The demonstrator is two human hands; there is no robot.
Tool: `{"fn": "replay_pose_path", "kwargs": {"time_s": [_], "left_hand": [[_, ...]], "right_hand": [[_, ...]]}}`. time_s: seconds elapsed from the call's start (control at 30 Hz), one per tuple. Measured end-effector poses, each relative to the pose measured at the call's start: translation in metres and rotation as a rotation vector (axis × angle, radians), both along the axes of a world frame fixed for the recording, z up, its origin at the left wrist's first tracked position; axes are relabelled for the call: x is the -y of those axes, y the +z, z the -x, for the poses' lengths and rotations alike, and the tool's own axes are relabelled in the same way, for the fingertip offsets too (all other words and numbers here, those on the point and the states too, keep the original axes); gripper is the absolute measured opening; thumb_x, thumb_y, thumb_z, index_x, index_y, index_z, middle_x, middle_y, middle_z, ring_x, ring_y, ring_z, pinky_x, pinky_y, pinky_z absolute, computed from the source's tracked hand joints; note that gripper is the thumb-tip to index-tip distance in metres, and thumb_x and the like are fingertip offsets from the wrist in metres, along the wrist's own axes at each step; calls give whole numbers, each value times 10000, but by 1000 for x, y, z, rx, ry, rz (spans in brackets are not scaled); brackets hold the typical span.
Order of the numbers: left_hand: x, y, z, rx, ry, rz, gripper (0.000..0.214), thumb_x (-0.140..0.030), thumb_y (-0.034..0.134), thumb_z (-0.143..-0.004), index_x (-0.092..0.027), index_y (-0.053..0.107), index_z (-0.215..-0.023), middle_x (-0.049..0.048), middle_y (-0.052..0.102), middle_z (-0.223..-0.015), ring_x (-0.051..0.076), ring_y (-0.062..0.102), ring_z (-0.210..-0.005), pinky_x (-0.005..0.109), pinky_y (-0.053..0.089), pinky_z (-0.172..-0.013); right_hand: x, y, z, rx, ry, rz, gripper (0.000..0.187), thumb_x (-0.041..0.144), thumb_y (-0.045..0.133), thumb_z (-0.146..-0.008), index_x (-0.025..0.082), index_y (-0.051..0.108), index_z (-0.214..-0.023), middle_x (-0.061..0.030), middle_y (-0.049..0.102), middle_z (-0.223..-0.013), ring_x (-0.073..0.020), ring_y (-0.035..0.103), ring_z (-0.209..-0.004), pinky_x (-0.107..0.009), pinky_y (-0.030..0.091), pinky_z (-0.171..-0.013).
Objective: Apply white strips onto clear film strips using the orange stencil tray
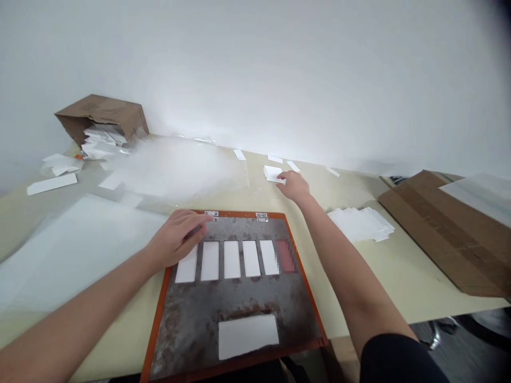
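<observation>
Head camera: what takes up the most room?

Pale wall (255, 69) across the back, then a cream worktop (403, 282) running below it.

And on that?

Biggest is the orange-edged board (187, 314), near the front, its face a stained dark metal plate. After it, a translucent sheet (80, 260) spread at the left, a brown carton (435, 234) at the right, and a smaller open cardboard box (133, 113) at the back left, with white cards spilling from its mouth.

Where are the hands?

Left hand (178, 236) lies over the board's upper left corner, fingers bent and close together; I can't tell whether it grips anything. Right hand (294, 185) reaches past the board, thumb and fingers pinching the right end of a small card stack (273, 173) near the wall.

Anything smaller?

White paper pile (357, 223), fanned out beside the right forearm. On the plate, one wide white rectangle (248, 336) near the front, and a row of narrow ones farther back; the row's rightmost is reddish and pixelated. Loose slips (293, 166) lie near the stack. Smallest, two metal hinges (262, 217) on the board's far edge.
</observation>
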State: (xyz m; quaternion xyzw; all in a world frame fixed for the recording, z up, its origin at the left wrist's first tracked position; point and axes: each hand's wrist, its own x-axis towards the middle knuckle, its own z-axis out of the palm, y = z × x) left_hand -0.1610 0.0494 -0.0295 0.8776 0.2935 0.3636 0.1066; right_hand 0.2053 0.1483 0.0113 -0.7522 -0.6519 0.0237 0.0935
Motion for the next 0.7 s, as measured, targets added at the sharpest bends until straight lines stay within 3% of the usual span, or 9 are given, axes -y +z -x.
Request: {"fn": "replay_pose_path", "kwargs": {"time_s": [0.23, 0.7], "left_hand": [[0, 0, 1, 21, -54, -8, 264, -207, 439, -993, -243, 528, -1238, 24, 696, -871, 195, 645, -903, 359, 479, -859], [1, -1, 1, 47, -28, 47, 246, -233, 433, -993, -244, 552, -1208, 24, 698, -855, 193, 661, -877, 376, 501, -864]], "right_hand": [[-43, -9, -11, 166, 13, 96, 407, 322, 597, -886, 281, 617, -1291, -79, 578, -1356, -285, 519, -1241, -406, 453, -985], [-41, -20, -3, 353, 37, 40, 299, 287, 510, -908, 248, 682, -1149, -107, 675, -1197, -277, 577, -1113, -417, 408, -906]]}}
